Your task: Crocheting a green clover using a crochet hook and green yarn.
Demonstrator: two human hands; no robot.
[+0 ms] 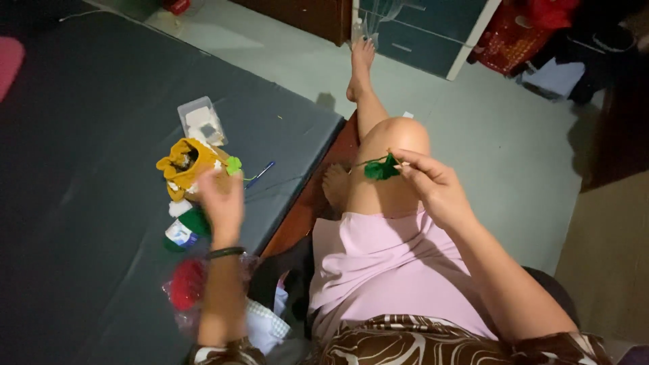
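**Green crochet piece held above my knee**

My right hand [433,182] pinches the green crochet piece [382,169] between narrow fingers, over my knee [399,135]. To work well, I judge the yarn needs steady tension. Left of the knee, my left hand [222,203] hovers over the yellow crochet bag [186,162] on the dark mattress [88,135]; its grip I cannot tell.

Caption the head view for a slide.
Right hand pinches a green crochet piece; left hand reaches toward a yellow crochet pouch.

Home bedroom, dark mattress [81,203], drawer cabinet [422,34], heaped clothes [541,34], tiled floor [487,135]
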